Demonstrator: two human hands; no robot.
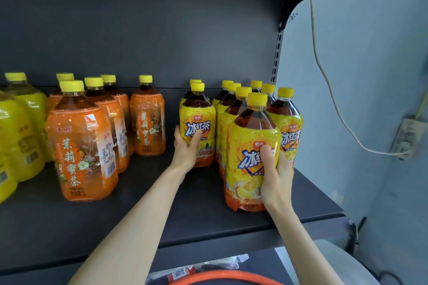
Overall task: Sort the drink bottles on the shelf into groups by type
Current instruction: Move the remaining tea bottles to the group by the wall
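Note:
On the dark shelf [139, 210] stand three kinds of yellow-capped bottles. My left hand [186, 149] grips a yellow-label iced tea bottle [197, 122] at mid shelf; another stands right behind it. My right hand [275, 177] wraps around the front yellow-label iced tea bottle [251, 152] of a cluster [287, 120] at the right end. Orange-label tea bottles [81, 146] form a group at left centre, with one orange-label bottle [147, 120] standing apart near the back. Yellow juice bottles [20, 136] fill the far left.
The shelf's dark back panel and the shelf above close in the space. A slotted upright [276, 53] marks the right end. Beyond it are a pale wall, a hanging cable [328, 90] and a power strip [407, 136]. Bare shelf lies between the groups.

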